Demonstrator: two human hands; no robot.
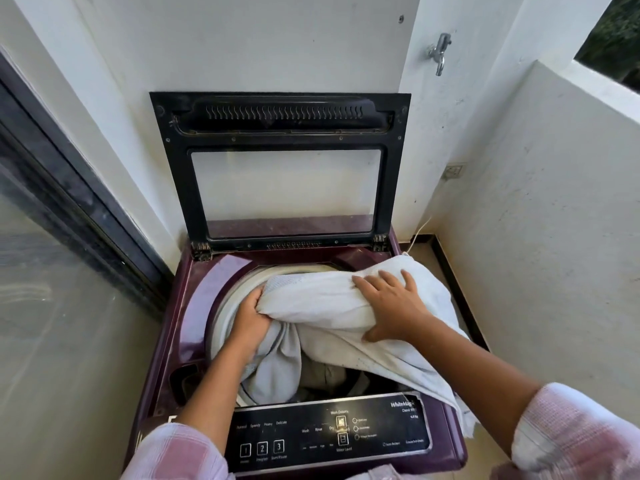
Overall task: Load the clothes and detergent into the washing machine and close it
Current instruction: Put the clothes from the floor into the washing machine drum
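Note:
A maroon top-loading washing machine (162, 341) stands in front of me with its black glass lid (277, 119) raised upright against the wall. A large white cloth (322, 299) lies bunched across the drum opening (221, 306) and spills over the machine's right edge. My left hand (249, 320) grips the cloth's left end at the drum rim. My right hand (391, 306) lies flat on top of the cloth, fingers spread, pressing on it. Greyish clothes (322, 375) show deep inside the drum under the white cloth. No detergent is in view.
The control panel (329, 434) runs along the machine's near edge. A glass sliding door (52, 271) is on the left, a low white wall (554, 237) on the right. A tap (440, 51) and a wall socket (455, 171) with a white cord sit behind.

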